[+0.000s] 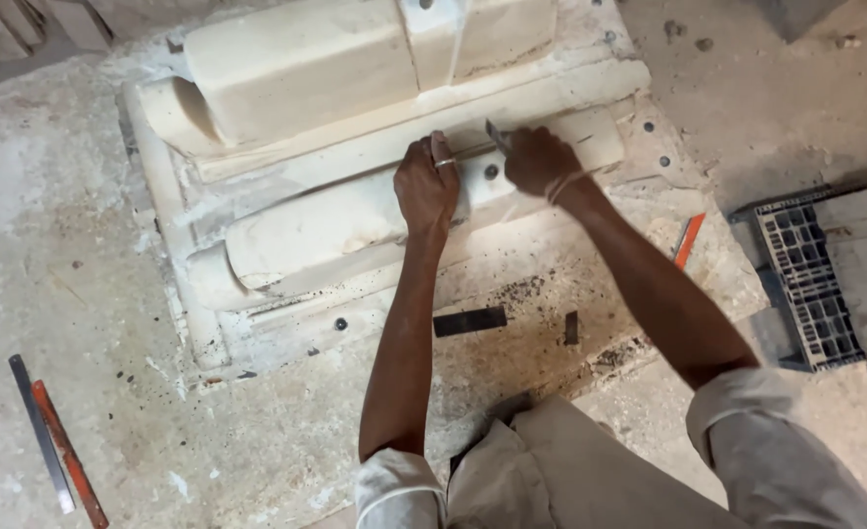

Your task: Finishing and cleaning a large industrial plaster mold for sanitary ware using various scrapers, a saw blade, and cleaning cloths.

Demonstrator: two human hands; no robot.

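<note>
Both hands work on a large pale moulded form (296,225) that lies on the dusty concrete floor (71,235) — it looks like plaster or stone, with long rounded ridges and flat steps between them. The left hand (425,186) is closed around a thin metal rod (470,153), the fingers wrapped tight over its near end. The right hand (539,160) is also closed, and it holds a small dark metal blade (495,135) whose tip stands up just above the knuckles. The two hands are just beside each other on the middle ridge of the form, near a small round hole (491,171) in its surface.

In front of the form, on its flat lower edge, a dark flat rectangular piece (469,321) lies, and a smaller dark piece (570,327) is near it on the right. An orange-red strip (689,240) lies at the right edge of the form. On the floor at the far left, a grey metal ruler (40,431) and a reddish bar (69,456) lie side by side, touching or almost touching — I cannot tell which. At the right, a dark plastic grid crate (807,284) rests on the floor.
</note>
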